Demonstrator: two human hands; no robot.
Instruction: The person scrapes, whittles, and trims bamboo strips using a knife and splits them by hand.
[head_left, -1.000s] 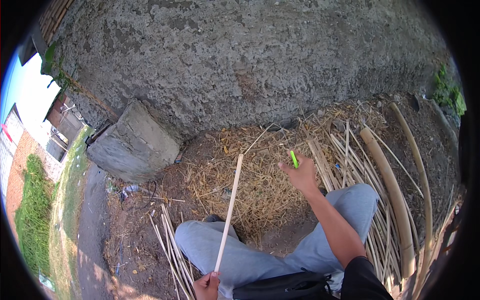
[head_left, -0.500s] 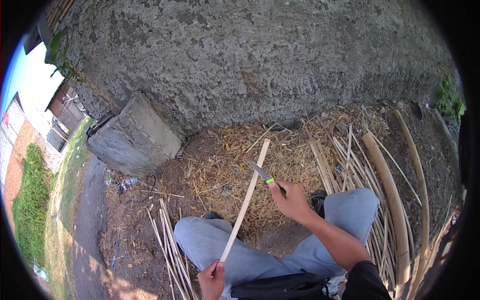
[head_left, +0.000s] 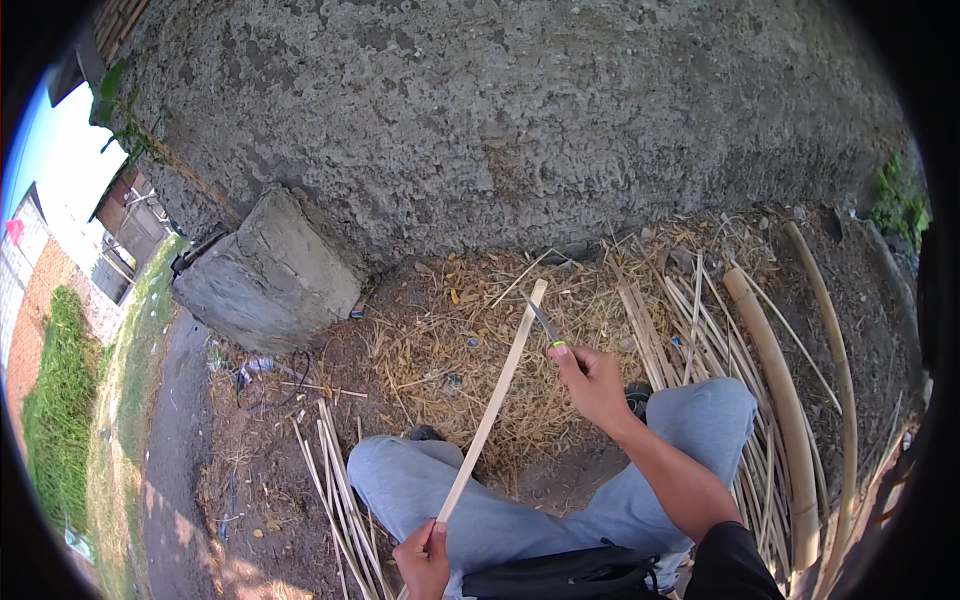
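Note:
A long, pale bamboo strip slants up and away from my lap. My left hand is closed around its near end, beside my left thigh. In my right hand I grip a knife with a green-edged handle, mostly hidden by the fingers. The blade points up and to the left, its tip by the strip's far end; whether it touches the strip I cannot tell.
Thin bamboo strips lie left of my knee. More strips and thick bamboo poles lie on the right. Shavings cover the ground before me. A concrete block stands against the rough wall.
My right hand and the knife have moved slightly up and to the right, and the blade is now steeper near the strip's far end. The strip's far end has shifted slightly right.

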